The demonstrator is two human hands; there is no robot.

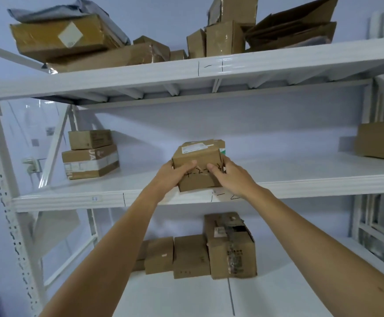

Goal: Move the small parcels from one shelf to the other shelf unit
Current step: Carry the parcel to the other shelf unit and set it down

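**Two hands hold a small parcel at the front edge of a white shelf**

A small brown cardboard parcel (198, 164) sits at the front edge of the middle shelf (72, 197) of a white metal shelving unit. The left hand (175, 173) grasps the parcel's left side, fingers curled over its near face. The right hand (230, 173) grasps the right side the same way. Whether the parcel rests on the shelf or is just lifted clear cannot be told.

Far to the left of the parcel, two boxes (90, 154) stand stacked on the same shelf. Directly below the parcel, on the next shelf down, is a row of boxes (198, 252).

The parcel looks light and stiff. Its taped faces may be a little slick, so holding it by opposite sides, near the lower corners, seems safest.
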